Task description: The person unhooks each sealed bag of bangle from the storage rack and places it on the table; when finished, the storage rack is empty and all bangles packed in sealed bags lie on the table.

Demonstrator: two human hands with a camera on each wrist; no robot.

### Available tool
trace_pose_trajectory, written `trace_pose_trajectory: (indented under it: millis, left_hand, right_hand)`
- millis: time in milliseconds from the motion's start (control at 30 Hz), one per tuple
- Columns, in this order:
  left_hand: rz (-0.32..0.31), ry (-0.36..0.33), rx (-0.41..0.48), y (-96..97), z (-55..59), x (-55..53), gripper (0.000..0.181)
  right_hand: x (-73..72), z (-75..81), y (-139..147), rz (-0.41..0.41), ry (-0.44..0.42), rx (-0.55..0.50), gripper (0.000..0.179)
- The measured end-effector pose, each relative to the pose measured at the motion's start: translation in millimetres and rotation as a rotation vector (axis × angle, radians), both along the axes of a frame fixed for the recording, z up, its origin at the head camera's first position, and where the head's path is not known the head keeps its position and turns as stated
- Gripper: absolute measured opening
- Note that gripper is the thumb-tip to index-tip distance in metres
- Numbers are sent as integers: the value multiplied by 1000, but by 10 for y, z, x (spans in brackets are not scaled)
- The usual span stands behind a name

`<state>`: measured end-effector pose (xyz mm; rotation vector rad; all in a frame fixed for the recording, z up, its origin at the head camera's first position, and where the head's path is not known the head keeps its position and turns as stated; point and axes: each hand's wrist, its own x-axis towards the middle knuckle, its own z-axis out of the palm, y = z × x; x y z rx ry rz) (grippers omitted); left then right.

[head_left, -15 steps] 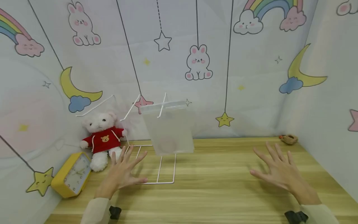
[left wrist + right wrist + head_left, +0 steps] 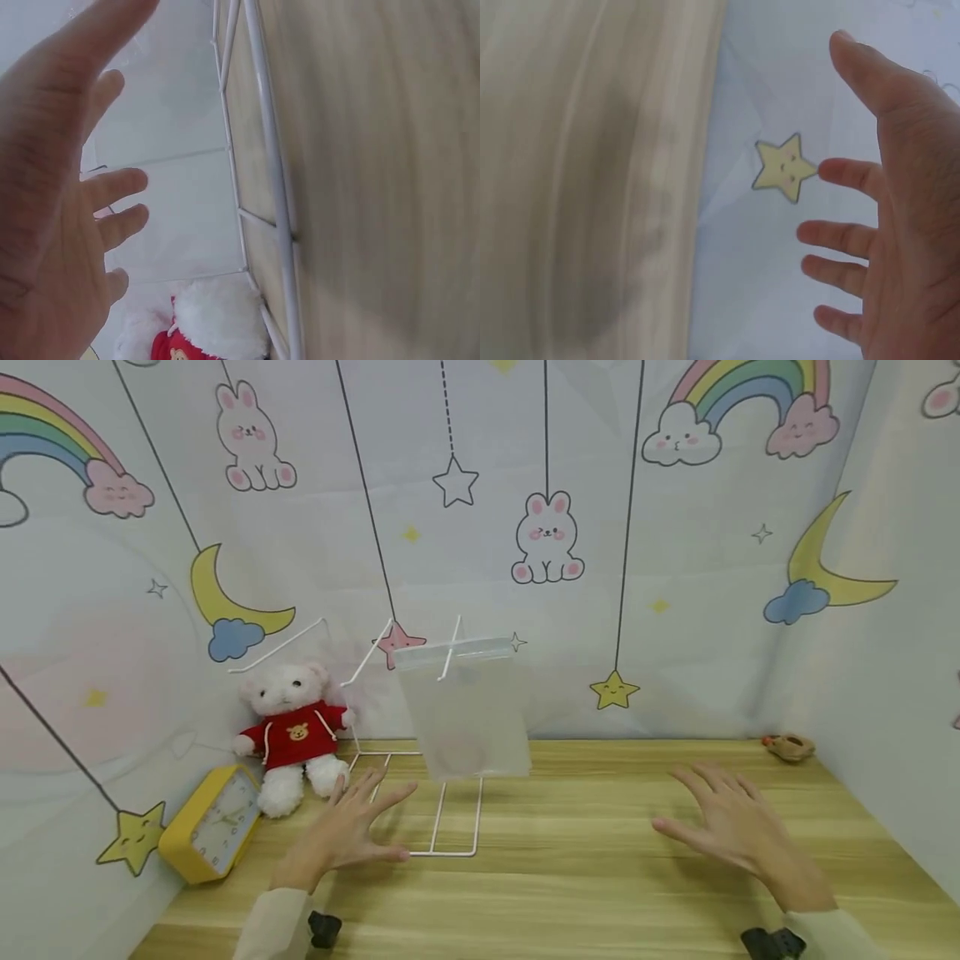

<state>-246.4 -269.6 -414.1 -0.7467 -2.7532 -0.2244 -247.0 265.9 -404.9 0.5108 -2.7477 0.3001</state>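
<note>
My left hand [image 2: 341, 837] spreads its fingers above the near left part of a white wire rack [image 2: 477, 818], holding nothing. In the left wrist view the rack's rods [image 2: 279, 187] run beside the palm, apart from it. A translucent zip bag [image 2: 472, 718] hangs from one of the rack's upper prongs, with a faint round shape showing low on it. Over the right side of the wooden table [image 2: 570, 877] hovers my right hand [image 2: 738, 835], fingers apart and nothing in them. The right wrist view shows that palm [image 2: 907, 247] facing the table, clear of it.
A white teddy bear [image 2: 296, 735] in a red hoodie sits behind the rack's left side. Left of it stands a yellow alarm clock [image 2: 213, 822]. A small brown object [image 2: 789, 747] lies at the back right corner. Printed cloth walls [image 2: 697, 668] enclose the table.
The head view has shifted, so the scene sits slightly further right and lower. My right hand has moved a little inward, its fingers less spread. The rack and bag stay put.
</note>
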Motion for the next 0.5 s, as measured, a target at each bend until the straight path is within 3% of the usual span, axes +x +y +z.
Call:
trace_pose_trajectory:
  millis: [200, 367, 500]
  left_hand:
    - [-17, -120, 17, 25, -38, -46, 87]
    - [-70, -206, 43, 57, -40, -72, 84]
    - [-109, -312, 77, 103, -3, -88, 82]
  right_hand:
    - [-146, 85, -346, 32, 16, -3, 81]
    - [-250, 153, -620, 67, 31, -32, 77]
    - [-328, 226, -804, 105, 64, -60, 71]
